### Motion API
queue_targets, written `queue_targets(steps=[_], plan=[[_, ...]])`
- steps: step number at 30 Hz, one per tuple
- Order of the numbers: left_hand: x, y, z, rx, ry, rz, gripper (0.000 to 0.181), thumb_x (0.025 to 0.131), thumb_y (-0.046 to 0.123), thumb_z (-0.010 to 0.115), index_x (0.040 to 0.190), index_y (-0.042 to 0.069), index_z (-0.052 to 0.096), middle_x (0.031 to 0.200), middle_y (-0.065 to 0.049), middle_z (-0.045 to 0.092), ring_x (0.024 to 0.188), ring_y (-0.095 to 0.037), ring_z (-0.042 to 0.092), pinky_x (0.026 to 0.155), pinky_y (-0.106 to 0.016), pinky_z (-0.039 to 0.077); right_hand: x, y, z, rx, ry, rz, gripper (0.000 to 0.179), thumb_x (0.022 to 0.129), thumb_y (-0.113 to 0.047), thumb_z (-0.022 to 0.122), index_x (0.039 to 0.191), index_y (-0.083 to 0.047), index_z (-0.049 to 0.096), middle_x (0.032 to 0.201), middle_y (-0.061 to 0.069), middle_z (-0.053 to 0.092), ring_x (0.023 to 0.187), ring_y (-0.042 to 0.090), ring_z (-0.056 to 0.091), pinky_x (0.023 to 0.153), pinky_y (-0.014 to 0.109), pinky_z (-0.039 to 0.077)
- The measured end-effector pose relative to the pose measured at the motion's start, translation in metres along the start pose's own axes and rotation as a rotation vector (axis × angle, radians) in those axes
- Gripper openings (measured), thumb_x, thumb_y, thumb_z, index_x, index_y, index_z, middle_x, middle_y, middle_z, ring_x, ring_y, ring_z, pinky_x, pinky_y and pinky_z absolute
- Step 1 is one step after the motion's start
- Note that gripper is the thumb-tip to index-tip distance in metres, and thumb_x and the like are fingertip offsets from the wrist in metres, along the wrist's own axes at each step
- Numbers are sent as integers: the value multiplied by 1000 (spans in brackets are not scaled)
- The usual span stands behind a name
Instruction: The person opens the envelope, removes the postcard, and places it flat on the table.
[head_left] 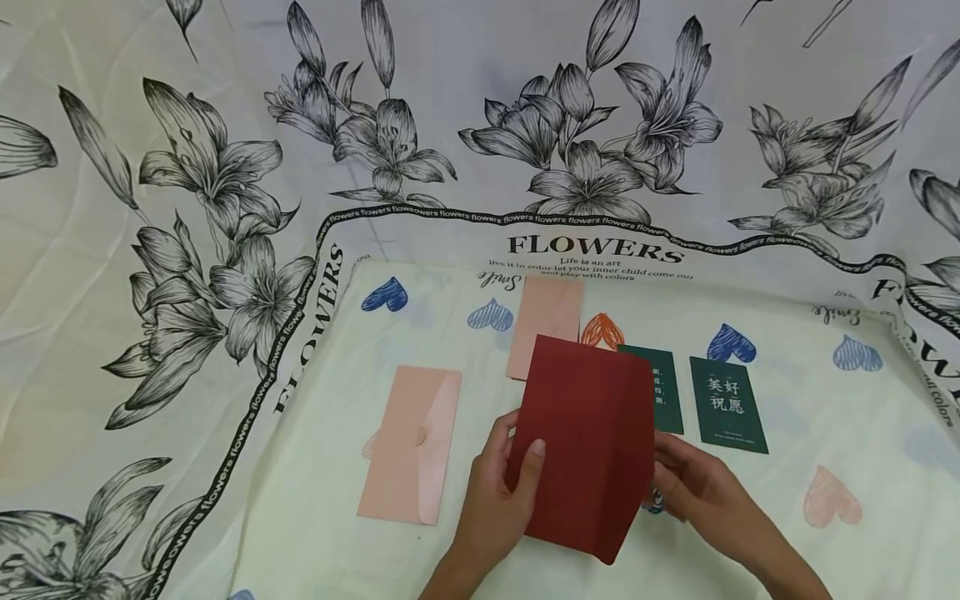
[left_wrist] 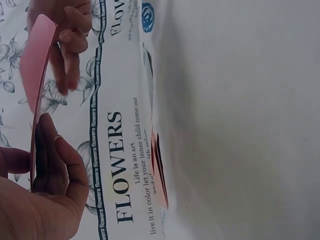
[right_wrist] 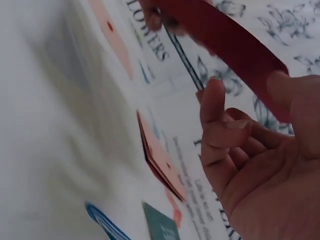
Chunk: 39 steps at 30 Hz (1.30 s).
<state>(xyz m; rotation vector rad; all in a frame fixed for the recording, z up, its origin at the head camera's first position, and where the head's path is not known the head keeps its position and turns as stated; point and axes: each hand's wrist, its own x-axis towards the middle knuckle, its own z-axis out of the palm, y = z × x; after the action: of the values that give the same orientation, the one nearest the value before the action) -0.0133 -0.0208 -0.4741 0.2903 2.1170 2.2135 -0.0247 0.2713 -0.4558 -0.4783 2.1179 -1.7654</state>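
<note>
My left hand point(head_left: 498, 492) grips a dark red envelope point(head_left: 573, 442) by its left side, thumb across the near face and fingers behind. The envelope is raised above the cloth, its pointed flap folded out to the right. My right hand point(head_left: 693, 475) is at the flap's right edge. In the right wrist view its thumb point(right_wrist: 287, 92) overlaps the red paper, while the other fingers point(right_wrist: 215, 105) stand apart from it, loosely bent. The left wrist view shows the envelope point(left_wrist: 39, 65) nearly edge-on.
A pink envelope point(head_left: 405, 450) lies on the heart-patterned cloth point(head_left: 315, 500) at left. Behind the red envelope are more pink envelopes point(head_left: 551, 304), partly covered in the head view. Two green cards with white writing lie at right, one partly hidden point(head_left: 667, 392), one in full view point(head_left: 727, 408).
</note>
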Motion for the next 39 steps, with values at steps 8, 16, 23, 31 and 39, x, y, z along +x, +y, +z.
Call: queue_targets(steps=[8,16,23,31,39], plan=[[-2,-3,6,28,-41,27,43,110,28,60,150,30,45,126,3,73,102,-18,76,78,-36,64,5,2,30,133,29,4,33,110,0,51,143,1,50,110,11,72,75,26,65,49,38,46],[-2,-4,8,278,-38,96,75,99,43,74,160,34,30,139,11,61,118,-12,65,88,-33,60,7,1,46,24,106,-31,24,107,-1,60,131,0,58,106,11,75,73,27,69,68,34,62],[-2,0,7,371,-12,96,83,99,49,73,164,37,23,144,15,54,122,-10,61,90,-34,60,9,2,50,28,99,-64,23,107,0,59,130,-1,59,106,12,74,72,26,69,65,34,61],[-3,0,7,395,-30,121,82,103,47,67,167,35,18,151,14,50,126,-10,59,92,-35,60,10,2,49,21,107,-89,23,106,2,59,128,-4,60,104,11,75,70,26,68,63,35,60],[-5,0,9,410,-28,125,80,103,47,66,167,34,20,149,15,52,124,-8,61,93,-36,60,10,4,50,11,117,-101,24,107,2,58,131,-1,59,104,12,75,69,25,67,62,35,60]])
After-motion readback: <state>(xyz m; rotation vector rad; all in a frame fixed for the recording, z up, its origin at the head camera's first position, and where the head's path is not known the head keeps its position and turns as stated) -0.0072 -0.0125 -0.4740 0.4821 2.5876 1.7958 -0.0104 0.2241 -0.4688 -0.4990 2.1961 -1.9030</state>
